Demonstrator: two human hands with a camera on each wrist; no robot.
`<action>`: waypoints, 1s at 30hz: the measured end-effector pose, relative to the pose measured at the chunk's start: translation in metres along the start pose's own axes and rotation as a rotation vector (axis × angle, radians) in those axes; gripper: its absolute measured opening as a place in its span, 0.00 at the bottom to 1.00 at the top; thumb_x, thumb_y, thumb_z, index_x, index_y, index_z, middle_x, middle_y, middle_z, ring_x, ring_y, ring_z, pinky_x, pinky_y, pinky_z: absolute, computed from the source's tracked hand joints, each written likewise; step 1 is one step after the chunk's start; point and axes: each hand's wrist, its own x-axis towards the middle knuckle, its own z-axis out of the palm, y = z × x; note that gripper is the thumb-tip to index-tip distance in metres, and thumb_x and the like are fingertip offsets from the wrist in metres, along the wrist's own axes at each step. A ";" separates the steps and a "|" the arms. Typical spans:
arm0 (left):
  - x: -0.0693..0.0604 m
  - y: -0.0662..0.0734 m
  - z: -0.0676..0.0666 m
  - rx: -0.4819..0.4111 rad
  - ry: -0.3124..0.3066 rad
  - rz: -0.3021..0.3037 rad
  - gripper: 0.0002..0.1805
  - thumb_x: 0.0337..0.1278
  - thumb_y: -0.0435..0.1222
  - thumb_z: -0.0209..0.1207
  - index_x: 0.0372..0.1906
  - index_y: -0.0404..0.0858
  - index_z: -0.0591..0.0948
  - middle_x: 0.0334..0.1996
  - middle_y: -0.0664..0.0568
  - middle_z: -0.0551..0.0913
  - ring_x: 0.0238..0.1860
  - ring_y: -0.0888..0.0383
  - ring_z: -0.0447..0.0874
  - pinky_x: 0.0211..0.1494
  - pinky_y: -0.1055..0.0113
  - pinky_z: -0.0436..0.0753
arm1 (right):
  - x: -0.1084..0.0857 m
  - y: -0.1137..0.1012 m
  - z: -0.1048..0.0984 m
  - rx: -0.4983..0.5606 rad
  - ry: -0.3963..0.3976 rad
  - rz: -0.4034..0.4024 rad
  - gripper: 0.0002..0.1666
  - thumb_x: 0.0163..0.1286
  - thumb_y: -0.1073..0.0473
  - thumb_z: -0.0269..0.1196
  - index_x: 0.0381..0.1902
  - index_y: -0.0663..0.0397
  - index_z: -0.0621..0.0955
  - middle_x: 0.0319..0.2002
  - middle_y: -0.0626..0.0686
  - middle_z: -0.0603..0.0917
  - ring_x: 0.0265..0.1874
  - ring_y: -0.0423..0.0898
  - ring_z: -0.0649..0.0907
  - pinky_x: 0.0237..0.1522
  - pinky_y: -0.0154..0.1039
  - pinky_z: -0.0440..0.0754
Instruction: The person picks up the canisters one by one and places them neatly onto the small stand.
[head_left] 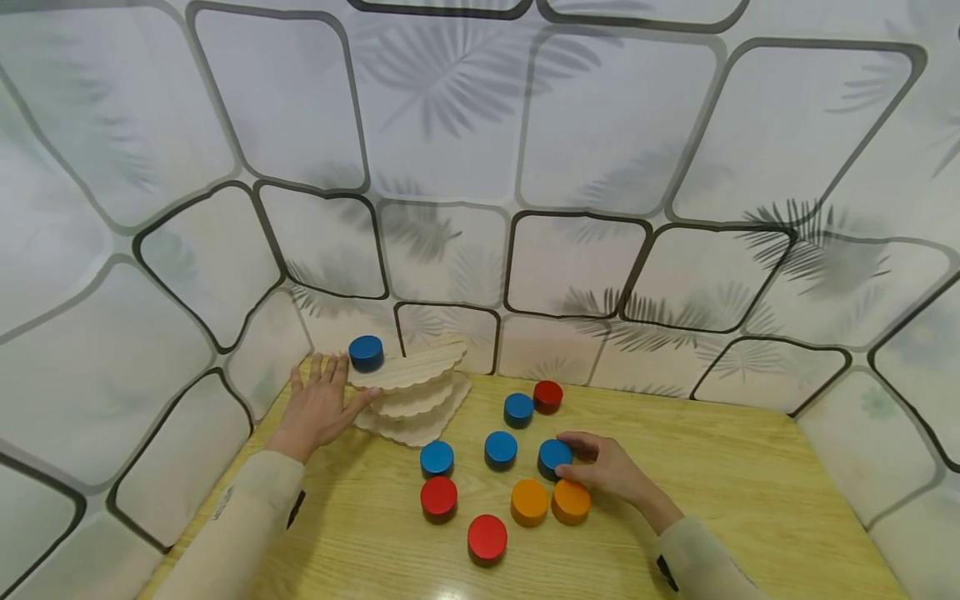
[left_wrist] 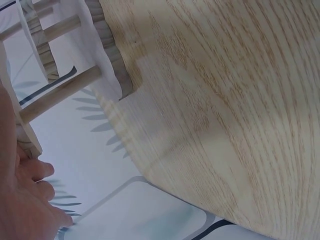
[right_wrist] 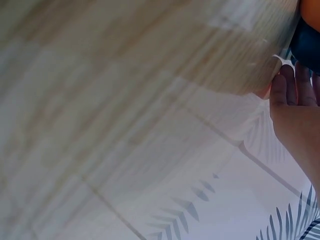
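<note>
A three-tiered wooden stand with wavy edges [head_left: 408,372] is at the back left, its round posts [left_wrist: 62,93] showing in the left wrist view. One blue disc [head_left: 366,352] sits on its top tier. My left hand [head_left: 318,408] rests against the left end of that tier, fingers extended and spread, thumb along the near edge. Between thumb and fingers, my right hand [head_left: 611,471] pinches a dark-sided blue disc [head_left: 555,458] at table level. Right behind the pinched disc's near side stands an orange disc [head_left: 571,502]. The right wrist view catches only part of that hand.
Several more discs stand on the wooden table [head_left: 712,483]: blue ones [head_left: 500,450], red ones [head_left: 487,538] and another orange one [head_left: 529,502]. A red disc [head_left: 547,397] touches a blue one near the back. Patterned white walls [head_left: 442,258] enclose the table's back and sides.
</note>
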 end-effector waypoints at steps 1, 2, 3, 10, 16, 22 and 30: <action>0.000 0.000 0.000 0.002 0.000 0.000 0.55 0.77 0.68 0.43 0.83 0.25 0.53 0.80 0.25 0.56 0.83 0.24 0.43 0.78 0.22 0.43 | 0.000 0.000 0.000 -0.002 -0.001 0.002 0.37 0.67 0.49 0.76 0.69 0.58 0.80 0.67 0.58 0.84 0.66 0.56 0.82 0.70 0.56 0.78; 0.000 0.000 0.000 0.004 0.000 -0.001 0.55 0.77 0.68 0.43 0.83 0.25 0.52 0.80 0.25 0.56 0.83 0.24 0.43 0.78 0.22 0.43 | 0.000 0.000 0.000 -0.002 -0.002 0.002 0.38 0.67 0.49 0.76 0.69 0.59 0.80 0.67 0.58 0.84 0.66 0.56 0.82 0.70 0.57 0.78; 0.000 0.000 0.000 0.006 0.000 -0.001 0.55 0.77 0.68 0.43 0.83 0.25 0.52 0.80 0.25 0.56 0.83 0.24 0.43 0.78 0.22 0.43 | 0.000 0.000 0.000 -0.004 -0.004 0.002 0.38 0.67 0.49 0.76 0.70 0.58 0.80 0.67 0.58 0.84 0.66 0.56 0.82 0.70 0.57 0.77; 0.000 0.001 0.000 -0.003 -0.005 -0.003 0.55 0.77 0.68 0.43 0.83 0.25 0.51 0.81 0.24 0.53 0.83 0.24 0.41 0.78 0.22 0.43 | 0.000 0.001 -0.001 -0.033 -0.006 -0.009 0.37 0.67 0.48 0.75 0.70 0.59 0.80 0.66 0.58 0.84 0.65 0.56 0.83 0.66 0.46 0.80; -0.001 0.001 0.000 -0.006 -0.004 -0.005 0.55 0.77 0.68 0.43 0.83 0.25 0.50 0.81 0.24 0.52 0.83 0.24 0.40 0.78 0.23 0.42 | -0.001 -0.003 0.002 -0.062 0.018 0.011 0.36 0.66 0.47 0.76 0.67 0.56 0.82 0.64 0.56 0.86 0.61 0.52 0.84 0.66 0.47 0.80; -0.001 0.002 0.000 -0.007 0.006 0.000 0.54 0.77 0.67 0.43 0.83 0.25 0.52 0.81 0.23 0.53 0.83 0.24 0.41 0.78 0.22 0.42 | -0.002 -0.004 0.003 -0.085 0.028 0.012 0.34 0.66 0.47 0.76 0.66 0.55 0.83 0.61 0.54 0.87 0.57 0.49 0.84 0.64 0.48 0.80; -0.001 0.002 -0.001 -0.007 0.003 -0.001 0.54 0.78 0.67 0.43 0.83 0.24 0.51 0.81 0.23 0.53 0.83 0.24 0.42 0.78 0.22 0.41 | 0.000 -0.002 0.001 -0.088 0.028 -0.023 0.33 0.67 0.47 0.75 0.66 0.56 0.82 0.60 0.54 0.88 0.55 0.48 0.85 0.61 0.39 0.82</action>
